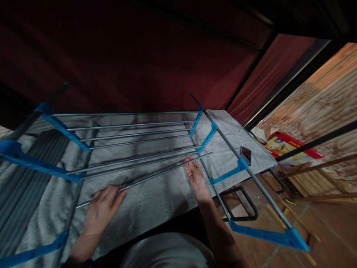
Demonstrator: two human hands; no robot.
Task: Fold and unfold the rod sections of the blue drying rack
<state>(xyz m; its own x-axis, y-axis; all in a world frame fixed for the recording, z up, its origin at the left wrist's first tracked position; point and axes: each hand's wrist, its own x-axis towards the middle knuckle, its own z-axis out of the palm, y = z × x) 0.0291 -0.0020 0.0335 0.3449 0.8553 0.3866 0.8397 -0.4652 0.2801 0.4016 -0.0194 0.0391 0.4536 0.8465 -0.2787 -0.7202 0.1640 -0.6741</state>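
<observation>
A clothes drying rack with grey metal rods [131,130] and blue plastic brackets [208,136] lies over a grey towel [156,201]. One loose metal rod [150,177] runs slanted across the front of it. My left hand [102,208] rests under the rod's left part, fingers curled round it. My right hand [195,175] holds the rod near its right end, close to a blue bracket.
A small dark phone-like object [245,154] lies on the towel at the right. A red and yellow box [290,147] sits on the floor beyond. Black metal frame legs [242,204] and wooden slats [315,182] stand at the right. A dark red curtain [139,56] hangs behind.
</observation>
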